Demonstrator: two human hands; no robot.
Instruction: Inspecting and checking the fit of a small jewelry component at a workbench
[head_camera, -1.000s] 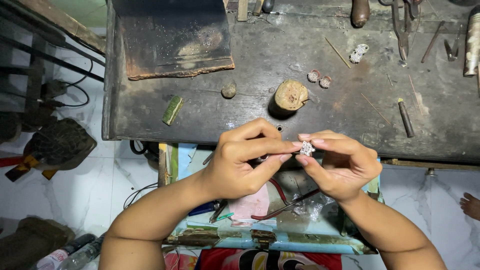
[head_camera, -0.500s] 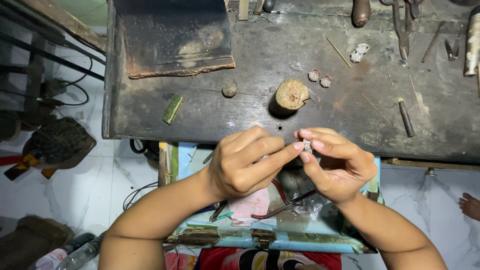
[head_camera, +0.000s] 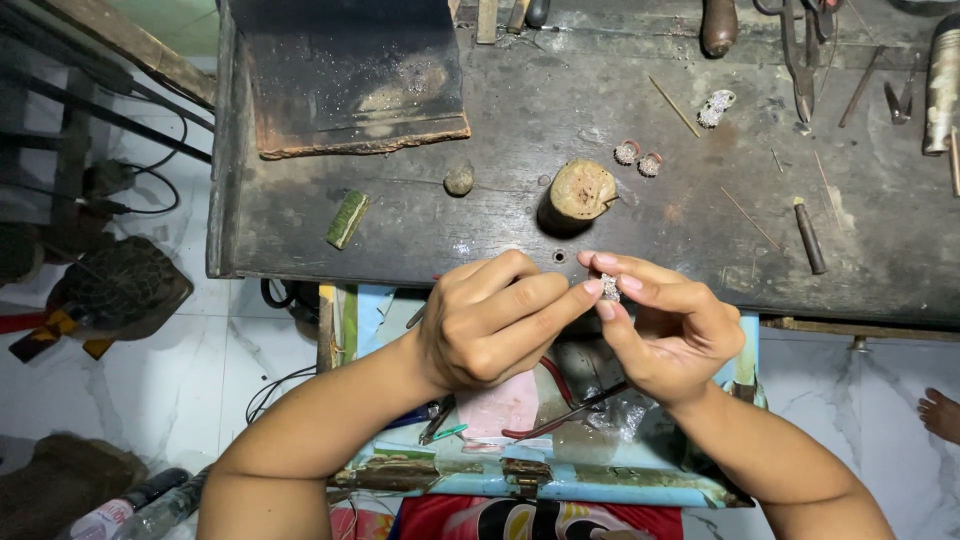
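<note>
While we pinch the small silver ornament (head_camera: 610, 287) between thumb and forefinger of our right hand (head_camera: 665, 335), our left hand (head_camera: 490, 320) presses its fingertips against it from the other side. Its long axis runs roughly upright in the pinch; which end leads is too small to tell. Just beyond our fingertips stands a wooden stump (head_camera: 580, 192) on the dark workbench (head_camera: 400, 230).

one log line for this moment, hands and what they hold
left hand: fingertip on sparkly ornament | right hand: pinching ornament | location: front edge of workbench | nearby: wooden stump, pliers in tray below
</note>
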